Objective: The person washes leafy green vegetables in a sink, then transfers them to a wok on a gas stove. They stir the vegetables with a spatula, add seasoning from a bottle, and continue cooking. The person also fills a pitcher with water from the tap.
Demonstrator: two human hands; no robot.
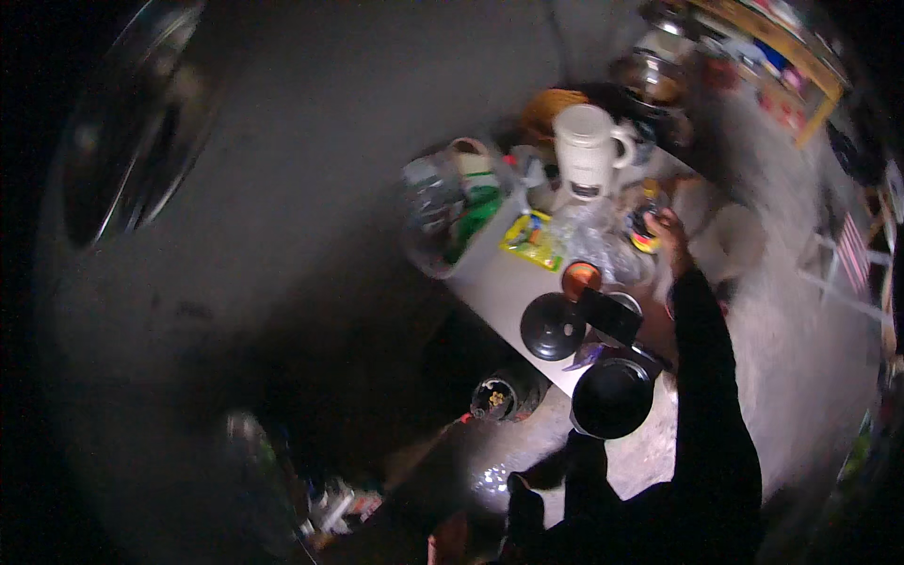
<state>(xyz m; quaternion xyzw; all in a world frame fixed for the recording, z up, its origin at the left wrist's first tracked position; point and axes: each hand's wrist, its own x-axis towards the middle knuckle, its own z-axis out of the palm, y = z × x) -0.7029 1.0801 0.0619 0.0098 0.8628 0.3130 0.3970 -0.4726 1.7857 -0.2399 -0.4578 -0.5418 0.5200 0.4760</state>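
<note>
My right hand reaches over the far right side of a small table, its fingers around a small dark bottle with a yellow top and a yellow and red label. Left of it lie crumpled clear plastic bags and a yellow packet. A white lidded jug stands behind them. Closer to me are an orange-brown bowl, a round black lid, a flat black rectangular object and a black pan. My left hand is out of view.
A clear plastic tub with green and clear packages sits at the table's left edge. A gas cylinder stands below the near left edge. Shiny metal pots and a wooden-framed shelf are at the upper right.
</note>
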